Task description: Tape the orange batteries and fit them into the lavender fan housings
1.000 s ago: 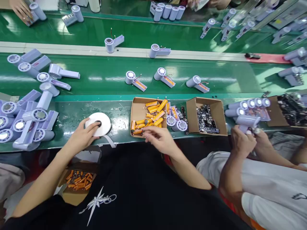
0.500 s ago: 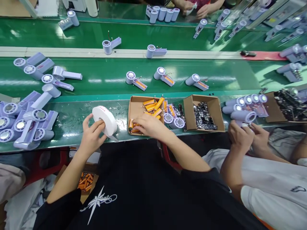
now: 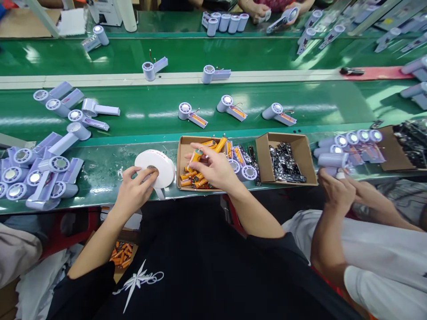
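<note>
My left hand [image 3: 136,187] grips a white roll of tape [image 3: 160,163] by its centre, fingers at the core. The roll lies nearly flat at the bench edge, with a loose tape end hanging off its near side. My right hand [image 3: 216,168] pinches an orange cylindrical battery [image 3: 195,158] upright between thumb and fingers. It is held above a cardboard box [image 3: 182,153] in which several more orange batteries [image 3: 196,180] lie, partly hidden by the hand. Against the box's right side stand lilac handheld fan bodies [image 3: 248,172].
Right of them, a cardboard box [image 3: 262,164] holds dark circuit boards [image 3: 285,164]. Lilac fan bodies [image 3: 33,178] are piled at the left. Several fans with wires [image 3: 230,106] lie on the green belt [image 3: 147,98]. A co-worker's hands [image 3: 336,189] work close on the right.
My right hand has risen out of the battery box with one battery. The tape roll has tipped from nearly upright to flatter and shifted right with my left hand.
</note>
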The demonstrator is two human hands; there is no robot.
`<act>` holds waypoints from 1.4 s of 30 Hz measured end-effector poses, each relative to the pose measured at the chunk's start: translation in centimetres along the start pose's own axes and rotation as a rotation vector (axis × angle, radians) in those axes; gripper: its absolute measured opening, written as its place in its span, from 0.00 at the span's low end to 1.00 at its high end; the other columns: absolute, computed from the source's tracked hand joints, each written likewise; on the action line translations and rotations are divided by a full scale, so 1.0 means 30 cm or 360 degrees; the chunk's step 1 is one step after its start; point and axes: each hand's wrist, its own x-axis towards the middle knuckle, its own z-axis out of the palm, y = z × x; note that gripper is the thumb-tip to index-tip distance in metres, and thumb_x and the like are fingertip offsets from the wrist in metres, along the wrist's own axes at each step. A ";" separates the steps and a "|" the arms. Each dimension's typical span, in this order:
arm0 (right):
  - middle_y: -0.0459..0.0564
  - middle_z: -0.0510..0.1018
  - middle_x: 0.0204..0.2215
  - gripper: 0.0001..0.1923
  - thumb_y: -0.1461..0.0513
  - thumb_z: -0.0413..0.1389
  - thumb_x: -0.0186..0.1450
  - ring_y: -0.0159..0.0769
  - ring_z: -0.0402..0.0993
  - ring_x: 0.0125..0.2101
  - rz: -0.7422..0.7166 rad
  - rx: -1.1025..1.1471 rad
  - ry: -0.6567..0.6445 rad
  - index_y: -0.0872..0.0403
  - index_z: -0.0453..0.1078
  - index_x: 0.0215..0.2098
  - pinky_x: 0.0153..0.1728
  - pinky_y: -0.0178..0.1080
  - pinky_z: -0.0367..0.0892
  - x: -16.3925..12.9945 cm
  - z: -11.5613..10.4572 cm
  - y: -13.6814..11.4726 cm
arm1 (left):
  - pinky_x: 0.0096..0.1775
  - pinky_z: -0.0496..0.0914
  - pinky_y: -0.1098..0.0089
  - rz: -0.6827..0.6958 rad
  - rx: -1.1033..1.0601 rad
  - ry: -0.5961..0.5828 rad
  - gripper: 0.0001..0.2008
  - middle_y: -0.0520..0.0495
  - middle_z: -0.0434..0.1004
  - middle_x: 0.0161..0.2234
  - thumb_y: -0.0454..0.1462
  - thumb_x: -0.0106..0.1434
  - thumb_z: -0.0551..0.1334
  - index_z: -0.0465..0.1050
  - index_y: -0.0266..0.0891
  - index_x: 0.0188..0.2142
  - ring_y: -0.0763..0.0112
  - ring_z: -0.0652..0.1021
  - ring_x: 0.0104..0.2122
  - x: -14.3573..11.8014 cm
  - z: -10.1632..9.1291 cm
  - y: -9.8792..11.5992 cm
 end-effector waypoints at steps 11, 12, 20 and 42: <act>0.48 0.88 0.35 0.23 0.44 0.70 0.68 0.42 0.85 0.35 0.0120 0.0426 0.0388 0.47 0.78 0.53 0.41 0.43 0.82 0.011 0.141 0.009 | 0.51 0.74 0.49 0.0000 0.0097 -0.0068 0.24 0.41 0.87 0.55 0.40 0.75 0.65 0.76 0.48 0.69 0.53 0.80 0.46 0.033 -0.042 0.099; 0.49 0.89 0.38 0.22 0.44 0.70 0.66 0.42 0.86 0.35 0.0115 0.0570 0.0557 0.46 0.76 0.50 0.41 0.44 0.84 0.018 0.127 0.022 | 0.49 0.74 0.50 -0.0003 0.0088 -0.0060 0.24 0.39 0.87 0.54 0.41 0.75 0.66 0.77 0.47 0.68 0.53 0.80 0.44 0.013 -0.026 0.117; 0.51 0.90 0.43 0.31 0.45 0.78 0.59 0.42 0.91 0.40 -0.0234 0.0782 0.1230 0.46 0.78 0.54 0.41 0.42 0.87 0.054 -0.150 0.090 | 0.61 0.74 0.49 -0.0301 -0.0122 -0.0666 0.23 0.46 0.86 0.61 0.48 0.68 0.73 0.82 0.52 0.61 0.48 0.77 0.62 0.030 -0.015 -0.243; 0.46 0.90 0.38 0.22 0.52 0.76 0.61 0.43 0.90 0.41 -0.0251 -0.0009 0.0612 0.48 0.81 0.49 0.49 0.47 0.86 0.354 -0.180 0.099 | 0.54 0.71 0.59 -0.0053 0.0113 -0.0888 0.11 0.40 0.89 0.50 0.40 0.68 0.67 0.88 0.45 0.46 0.50 0.79 0.58 0.969 0.305 -0.514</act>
